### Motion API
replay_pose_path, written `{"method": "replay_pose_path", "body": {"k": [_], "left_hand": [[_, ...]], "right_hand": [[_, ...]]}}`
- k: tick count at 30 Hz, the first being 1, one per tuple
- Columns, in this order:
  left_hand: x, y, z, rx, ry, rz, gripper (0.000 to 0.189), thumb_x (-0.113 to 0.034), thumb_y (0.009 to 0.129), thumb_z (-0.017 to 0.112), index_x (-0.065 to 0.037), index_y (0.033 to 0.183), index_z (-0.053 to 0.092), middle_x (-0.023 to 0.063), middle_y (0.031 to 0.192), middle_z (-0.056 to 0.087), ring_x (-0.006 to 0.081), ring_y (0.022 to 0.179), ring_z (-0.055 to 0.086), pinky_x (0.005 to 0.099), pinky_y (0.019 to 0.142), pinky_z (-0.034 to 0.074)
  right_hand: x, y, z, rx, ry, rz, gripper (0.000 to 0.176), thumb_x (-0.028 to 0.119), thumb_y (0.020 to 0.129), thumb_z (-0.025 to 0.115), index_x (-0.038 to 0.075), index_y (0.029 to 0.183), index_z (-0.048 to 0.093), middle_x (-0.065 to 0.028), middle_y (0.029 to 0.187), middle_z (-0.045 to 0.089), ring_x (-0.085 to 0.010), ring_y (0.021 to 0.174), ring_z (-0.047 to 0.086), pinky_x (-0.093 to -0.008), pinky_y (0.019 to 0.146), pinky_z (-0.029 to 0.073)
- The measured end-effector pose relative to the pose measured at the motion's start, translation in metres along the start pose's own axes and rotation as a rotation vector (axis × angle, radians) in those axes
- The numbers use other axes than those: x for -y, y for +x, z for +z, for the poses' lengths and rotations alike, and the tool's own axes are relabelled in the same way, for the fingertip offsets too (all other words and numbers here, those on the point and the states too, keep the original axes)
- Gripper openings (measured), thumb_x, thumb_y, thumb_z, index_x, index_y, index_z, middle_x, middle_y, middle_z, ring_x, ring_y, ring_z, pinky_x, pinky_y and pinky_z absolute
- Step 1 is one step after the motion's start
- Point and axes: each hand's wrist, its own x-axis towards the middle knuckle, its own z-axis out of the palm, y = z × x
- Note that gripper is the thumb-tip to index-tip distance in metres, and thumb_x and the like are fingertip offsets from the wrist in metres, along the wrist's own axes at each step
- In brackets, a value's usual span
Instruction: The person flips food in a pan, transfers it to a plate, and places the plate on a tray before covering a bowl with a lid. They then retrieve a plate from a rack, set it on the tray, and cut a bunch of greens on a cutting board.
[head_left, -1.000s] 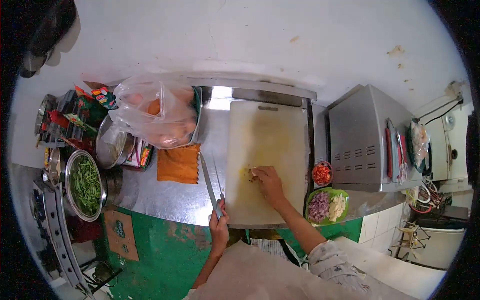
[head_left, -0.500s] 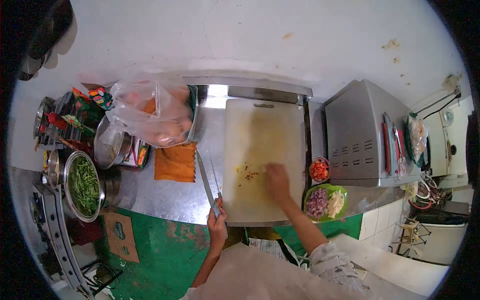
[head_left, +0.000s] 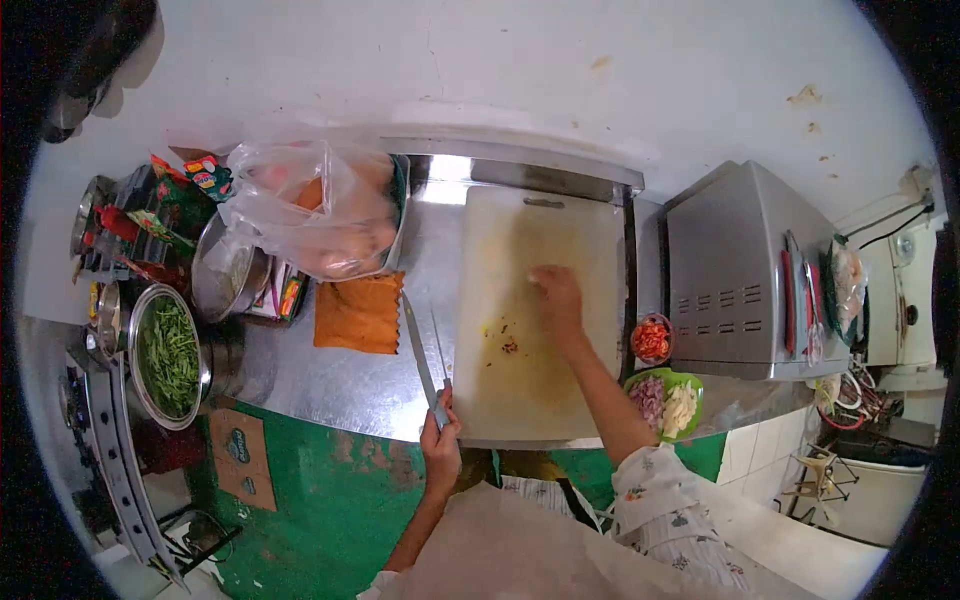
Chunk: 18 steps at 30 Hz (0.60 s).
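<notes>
My left hand is closed round the handle of a knife, whose long blade points away over the counter, left of the white cutting board. A second thin strip beside the blade may be its reflection or another blade. My right hand is over the middle of the board with its fingers bunched. Something small and pale shows at the fingertips, too small to name. Dark and yellowish scraps lie on the board, nearer to me than that hand.
At right stand a cup of chopped red pieces, a green plate with chopped purple and white pieces, and a metal appliance. At left are an orange cloth, a plastic bag and a pot of greens.
My right hand has moved away from me, up the board, leaving the scraps behind. My left hand still holds the knife. The whole view has shifted slightly.
</notes>
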Motion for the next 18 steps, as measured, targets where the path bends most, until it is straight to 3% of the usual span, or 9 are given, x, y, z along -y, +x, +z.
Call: {"method": "replay_pose_path", "body": {"k": [1,3,9,11,13,15,18], "left_hand": [[0.001,0.000,-0.001,0.014,0.027,0.001,0.044,0.000,0.081,0.042,0.007,0.124,0.047,0.0147,0.130,0.050,0.0208,0.116,0.046,0.0303,0.096,0.036],[-0.002,0.001,0.001,0.029,0.052,0.004,0.046,0.000,0.080,0.042,0.007,0.125,0.046,0.0139,0.129,0.051,0.0194,0.114,0.047,0.0296,0.094,0.036],[-0.001,-0.001,0.003,-0.033,0.011,-0.023,0.047,0.001,0.079,0.043,0.007,0.126,0.046,0.0121,0.124,0.052,0.0162,0.104,0.048,0.0299,0.091,0.038],[0.002,0.000,0.004,-0.063,-0.150,-0.040,0.048,0.001,0.080,0.043,0.008,0.127,0.045,0.0112,0.123,0.052,0.0168,0.103,0.049,0.0304,0.092,0.038],[-0.001,0.001,0.003,-0.042,-0.111,-0.036,0.049,0.001,0.080,0.043,0.008,0.128,0.044,0.0116,0.125,0.051,0.0175,0.105,0.049,0.0305,0.093,0.037],[0.006,-0.001,0.000,-0.015,-0.071,-0.033,0.049,0.001,0.080,0.043,0.008,0.129,0.043,0.0120,0.127,0.050,0.0182,0.108,0.048,0.0307,0.095,0.037],[0.017,0.000,-0.003,-0.040,-0.096,0.017,0.050,0.002,0.080,0.042,0.008,0.130,0.042,0.0138,0.132,0.048,0.0195,0.114,0.047,0.0315,0.098,0.035]], "right_hand": [[0.014,-0.009,0.004,0.029,0.029,-0.003,0.032,-0.004,0.074,0.063,0.007,0.104,0.066,-0.0112,0.105,0.062,-0.0291,0.097,0.057,-0.0356,0.082,0.049],[0.027,-0.031,0.007,0.104,0.031,-0.195,0.035,-0.005,0.071,0.062,0.006,0.104,0.065,-0.0121,0.104,0.062,-0.0301,0.096,0.057,-0.0362,0.083,0.049],[0.047,-0.055,-0.015,0.238,0.334,-0.194,0.036,-0.005,0.069,0.062,0.006,0.103,0.065,-0.0122,0.100,0.063,-0.0295,0.093,0.058,-0.0385,0.081,0.049],[0.045,-0.031,-0.013,0.179,0.271,-0.137,0.037,-0.006,0.069,0.061,0.007,0.103,0.065,-0.0119,0.098,0.063,-0.0294,0.093,0.058,-0.0385,0.081,0.049],[0.040,-0.004,-0.002,0.122,0.209,-0.073,0.039,-0.007,0.068,0.061,0.008,0.104,0.065,-0.0116,0.097,0.063,-0.0292,0.092,0.058,-0.0385,0.080,0.049],[0.037,0.011,0.015,0.284,0.241,-0.137,0.033,0.000,0.072,0.057,0.006,0.103,0.065,-0.0123,0.107,0.063,-0.0324,0.102,0.056,-0.0419,0.093,0.045],[0.047,-0.007,0.016,0.456,0.280,-0.285,0.033,0.002,0.071,0.057,0.006,0.103,0.065,-0.0121,0.106,0.064,-0.0321,0.103,0.057,-0.0421,0.094,0.044]]}}
